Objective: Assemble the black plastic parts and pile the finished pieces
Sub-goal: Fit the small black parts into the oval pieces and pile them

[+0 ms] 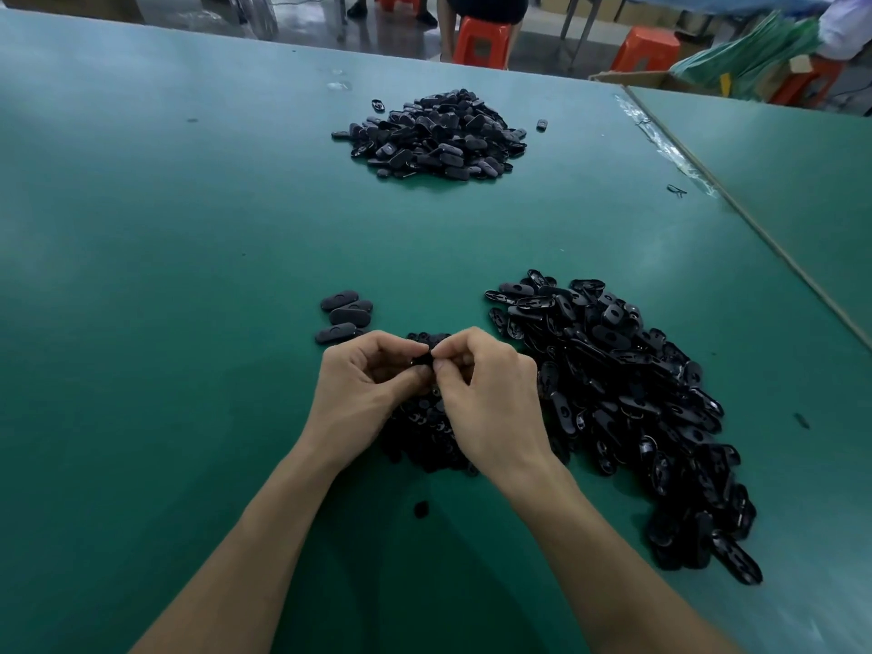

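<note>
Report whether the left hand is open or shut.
Shut: the left hand curls its fingers round a small black part, which the right hand also pinches.

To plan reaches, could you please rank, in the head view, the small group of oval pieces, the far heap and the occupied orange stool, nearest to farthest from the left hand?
1. Small group of oval pieces, just beyond the left hand.
2. Far heap, ahead, mid-table.
3. Occupied orange stool, beyond the table.

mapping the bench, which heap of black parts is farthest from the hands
The rounded heap across the table, at the far side; the long heap lies beside the right hand, the four pieces beside the left hand.
</note>
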A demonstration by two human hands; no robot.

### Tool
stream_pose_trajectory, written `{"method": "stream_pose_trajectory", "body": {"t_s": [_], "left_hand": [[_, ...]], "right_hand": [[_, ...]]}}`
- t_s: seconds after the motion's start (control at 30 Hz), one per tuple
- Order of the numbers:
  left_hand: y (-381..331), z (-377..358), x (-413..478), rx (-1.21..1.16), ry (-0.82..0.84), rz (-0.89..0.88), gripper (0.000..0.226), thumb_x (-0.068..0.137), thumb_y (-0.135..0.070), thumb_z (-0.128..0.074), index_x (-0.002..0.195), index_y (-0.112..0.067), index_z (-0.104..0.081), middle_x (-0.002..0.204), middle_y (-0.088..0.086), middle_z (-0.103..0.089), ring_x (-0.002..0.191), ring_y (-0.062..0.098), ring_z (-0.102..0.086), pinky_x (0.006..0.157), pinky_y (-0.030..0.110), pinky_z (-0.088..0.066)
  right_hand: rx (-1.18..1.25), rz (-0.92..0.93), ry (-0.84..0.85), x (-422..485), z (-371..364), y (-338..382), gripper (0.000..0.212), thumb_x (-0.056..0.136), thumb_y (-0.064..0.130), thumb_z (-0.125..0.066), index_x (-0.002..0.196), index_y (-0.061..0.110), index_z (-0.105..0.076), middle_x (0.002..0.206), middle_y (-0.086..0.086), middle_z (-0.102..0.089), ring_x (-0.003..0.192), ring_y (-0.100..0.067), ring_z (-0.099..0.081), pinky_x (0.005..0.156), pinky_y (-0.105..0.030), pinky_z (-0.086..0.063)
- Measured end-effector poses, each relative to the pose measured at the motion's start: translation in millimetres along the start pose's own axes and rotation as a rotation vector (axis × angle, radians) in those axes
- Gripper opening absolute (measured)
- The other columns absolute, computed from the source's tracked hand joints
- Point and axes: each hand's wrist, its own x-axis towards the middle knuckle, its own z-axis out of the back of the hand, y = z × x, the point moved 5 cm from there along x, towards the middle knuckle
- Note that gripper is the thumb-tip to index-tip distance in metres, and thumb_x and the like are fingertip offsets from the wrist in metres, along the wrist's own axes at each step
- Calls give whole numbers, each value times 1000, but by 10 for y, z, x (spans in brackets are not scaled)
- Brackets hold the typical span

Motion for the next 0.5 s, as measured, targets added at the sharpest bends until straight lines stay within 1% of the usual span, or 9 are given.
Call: {"method": "stream_pose_trajectory", "body": {"t_s": [0.07, 0.1, 0.2, 0.27, 0.33, 0.37, 0.47, 0.5], "left_hand": [[-3, 13, 4, -3, -9, -2, 25, 78, 13, -74, 85, -11, -72, 81, 0, -77, 75, 8, -72, 70, 17, -56], [-2, 18, 6, 3, -13, -3, 25, 78, 14, -74, 84, -11, -71, 80, 0, -77, 74, 7, -72, 70, 17, -55], [-5, 17, 6, 16, -9, -8, 24, 79, 14, -73, 86, -9, -69, 81, -1, -77, 75, 8, -72, 71, 17, -56], [-11, 17, 5, 6, -4, -15, 20, 81, 11, -74, 88, -7, -68, 82, 1, -77, 77, 9, -72, 72, 19, -56], [-16, 23, 3, -9, -7, -22, 16, 81, 5, -74, 90, -6, -67, 83, 3, -77, 77, 11, -72, 72, 20, -57], [-18, 24, 1, -17, -11, -22, 14, 81, 2, -75, 90, -6, -67, 83, 3, -77, 76, 11, -72, 72, 21, -57], [-18, 15, -5, -27, -9, -8, 16, 77, -11, -76, 89, -7, -67, 81, 3, -76, 74, 12, -70, 70, 22, -58], [-12, 7, -2, -22, -1, 0, 15, 78, -11, -76, 89, -8, -67, 81, 3, -76, 74, 11, -70, 70, 22, -58]], "right_hand": [[25, 19, -38, -23, -20, 7, 11, 94, 12, -65, 89, 19, -73, 76, 13, -67, 74, -6, -63, 75, -25, -52], [29, 34, -50, -34, -31, 14, 12, 93, 10, -65, 90, 18, -74, 77, 12, -68, 74, -5, -64, 74, -23, -52], [17, 82, -64, -60, -53, 29, 14, 93, 7, -66, 95, 15, -77, 87, 4, -75, 82, -10, -67, 80, -24, -54], [-12, 120, -65, -70, -46, 52, 17, 94, 5, -64, 100, 13, -78, 94, 0, -76, 87, -12, -68, 84, -19, -52], [-23, 146, -56, -78, -34, 71, 20, 94, 4, -63, 103, 11, -78, 98, -3, -75, 90, -12, -67, 85, -11, -47], [-13, 147, -43, -78, -30, 70, 20, 94, 4, -62, 103, 12, -79, 98, -3, -74, 90, -12, -66, 85, -10, -47], [19, 123, 20, -31, -7, 36, 21, 93, 6, -65, 102, 18, -80, 98, 1, -67, 87, -8, -63, 83, -17, -50], [18, 115, 45, -3, 10, 19, 21, 92, 8, -66, 101, 21, -80, 97, 4, -63, 85, -4, -60, 80, -15, -49]]}}
